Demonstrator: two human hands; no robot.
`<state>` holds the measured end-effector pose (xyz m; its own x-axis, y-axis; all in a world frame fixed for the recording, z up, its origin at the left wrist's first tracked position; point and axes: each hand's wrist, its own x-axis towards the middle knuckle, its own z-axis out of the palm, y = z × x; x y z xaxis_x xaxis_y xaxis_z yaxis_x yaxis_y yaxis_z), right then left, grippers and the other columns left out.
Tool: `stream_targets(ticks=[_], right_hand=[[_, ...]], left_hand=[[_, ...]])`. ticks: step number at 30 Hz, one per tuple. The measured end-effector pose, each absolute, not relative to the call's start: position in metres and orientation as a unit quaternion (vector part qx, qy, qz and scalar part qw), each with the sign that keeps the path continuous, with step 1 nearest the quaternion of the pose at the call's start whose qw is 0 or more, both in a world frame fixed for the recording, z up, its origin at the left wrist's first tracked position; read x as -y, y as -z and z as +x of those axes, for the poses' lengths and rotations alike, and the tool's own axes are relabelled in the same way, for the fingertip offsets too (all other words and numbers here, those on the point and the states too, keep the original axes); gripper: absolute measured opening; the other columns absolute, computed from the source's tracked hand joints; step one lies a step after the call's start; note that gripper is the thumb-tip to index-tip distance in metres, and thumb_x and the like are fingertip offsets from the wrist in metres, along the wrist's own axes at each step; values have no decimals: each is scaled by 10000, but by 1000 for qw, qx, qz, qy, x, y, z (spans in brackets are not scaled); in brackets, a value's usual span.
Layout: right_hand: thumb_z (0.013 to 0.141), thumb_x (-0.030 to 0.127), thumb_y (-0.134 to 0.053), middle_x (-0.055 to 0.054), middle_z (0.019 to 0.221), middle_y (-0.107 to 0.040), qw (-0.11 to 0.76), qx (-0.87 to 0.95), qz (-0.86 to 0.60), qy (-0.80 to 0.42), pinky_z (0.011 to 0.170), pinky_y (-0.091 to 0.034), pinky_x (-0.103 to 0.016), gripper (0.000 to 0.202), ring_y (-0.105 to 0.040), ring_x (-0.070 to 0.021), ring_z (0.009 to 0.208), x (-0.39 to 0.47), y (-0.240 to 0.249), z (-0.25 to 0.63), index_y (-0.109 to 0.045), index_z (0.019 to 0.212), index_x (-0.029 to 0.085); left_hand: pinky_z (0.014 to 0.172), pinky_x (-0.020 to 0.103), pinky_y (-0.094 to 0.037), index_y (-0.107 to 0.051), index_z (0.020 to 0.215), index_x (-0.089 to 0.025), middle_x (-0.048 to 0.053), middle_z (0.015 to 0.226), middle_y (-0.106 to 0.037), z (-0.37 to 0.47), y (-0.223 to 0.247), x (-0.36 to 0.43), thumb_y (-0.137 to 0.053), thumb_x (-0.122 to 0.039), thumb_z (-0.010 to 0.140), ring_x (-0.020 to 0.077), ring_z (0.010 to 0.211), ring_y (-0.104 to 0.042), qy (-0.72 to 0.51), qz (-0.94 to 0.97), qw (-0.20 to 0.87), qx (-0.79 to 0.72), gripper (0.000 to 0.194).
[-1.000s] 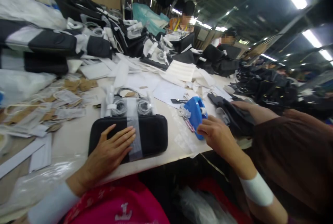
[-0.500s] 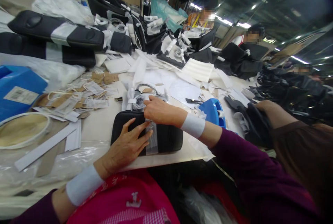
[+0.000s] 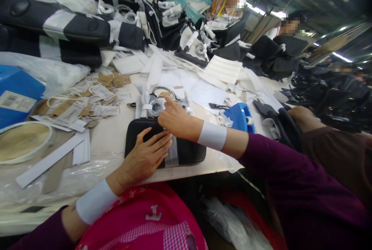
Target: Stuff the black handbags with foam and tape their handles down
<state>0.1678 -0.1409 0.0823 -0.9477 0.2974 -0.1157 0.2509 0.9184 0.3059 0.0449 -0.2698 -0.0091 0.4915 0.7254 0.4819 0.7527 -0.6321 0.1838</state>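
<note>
A black handbag lies on the table in front of me, its wrapped handle and rings pointing away from me. Across its middle runs a clear plastic strip. My left hand rests flat on the bag, fingers stretched out and reaching the strip. Just above those fingertips, my right hand is closed at the bag's far edge, near the top of the strip. What its fingers pinch, if anything, is hidden.
To the left are paper tags, cardboard strips, a tape roll and a blue dispenser. Another blue dispenser stands on the right. Black bags and white paper lie behind. A co-worker's arm is at right.
My left fingers have drawn closer together on the strip. My right hand has shifted slightly over the bag's far edge. The camera view has tilted a little.
</note>
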Motion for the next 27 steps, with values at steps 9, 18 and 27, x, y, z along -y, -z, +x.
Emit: stream_targets(ticks=[9, 18, 27], right_hand=[[752, 167, -758, -126, 1080, -618, -2, -969, 238, -62, 990, -284, -485, 279, -487, -292, 1079, 59, -76, 160, -603, 976, 107], [856, 200, -508, -107, 1163, -601, -429, -642, 632, 66, 935, -402, -325, 251, -537, -208, 1053, 132, -89, 367, -634, 1069, 158], [676, 298, -714, -44, 631, -688, -397, -508, 707, 292, 648, -495, -316, 242, -646, -202, 648, 177, -82, 492, -692, 869, 153]], left_hand=[[1139, 530, -198, -605, 1245, -208, 75, 1370, -588, 48, 1, 267, -474, -182, 957, 245, 1277, -536, 252, -868, 42, 426, 317], [1169, 541, -164, -569, 1308, -300, 39, 1392, -570, 48, 28, 262, -440, -261, 969, 256, 1240, -568, 349, -834, 23, 426, 365], [1123, 593, -239, -379, 1413, -526, -21, 1365, -586, 52, 31, 259, -433, -400, 946, 298, 1168, -619, 379, -804, -33, 457, 486]])
